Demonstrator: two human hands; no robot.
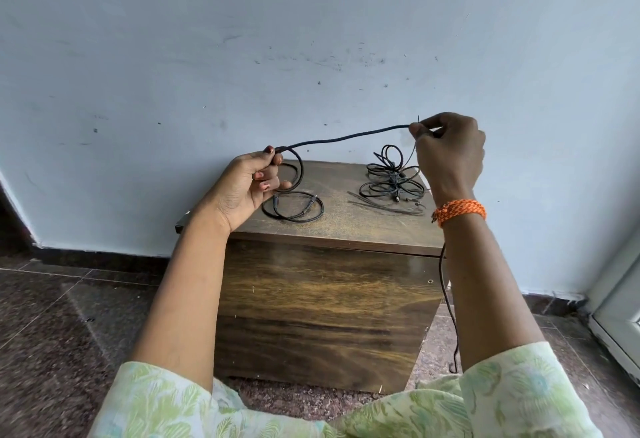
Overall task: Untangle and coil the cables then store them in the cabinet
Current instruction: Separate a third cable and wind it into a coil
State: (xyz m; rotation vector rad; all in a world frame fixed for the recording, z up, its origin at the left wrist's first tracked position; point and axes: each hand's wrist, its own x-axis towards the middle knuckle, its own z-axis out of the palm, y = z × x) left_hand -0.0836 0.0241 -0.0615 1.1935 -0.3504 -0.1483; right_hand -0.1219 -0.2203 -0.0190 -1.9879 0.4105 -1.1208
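Fingers of the left hand (247, 184) curl around a small loop of the black cable (346, 137), with the thumb and forefinger pinching it where the loop closes. From that pinch the cable rises in a shallow arc to the right hand (448, 150), whose thumb and fingertips nip it at its highest point. Past the right hand a thinner run of the same cable drops behind the wrist, which wears an orange braided band (459, 210), and hangs down in front of the cabinet's right edge, close beside the forearm.

Both hands are held above the wooden cabinet (322, 299), clear of its top. On that top, just beneath the left hand, lies a coiled black cable (292, 207) in a flat ring. Toward the right rear corner sits a tangled bundle of cables (393, 177), loosely looped, and just in front of it lie a few dark cable ties (384, 205), stretched out straight.

The cabinet stands against a pale blue wall (242, 56) marked with small scuffs. A dark skirting runs along the wall's foot, and the floor (69, 316) is speckled dark stone. A white frame (620, 316) shows at the far right edge.
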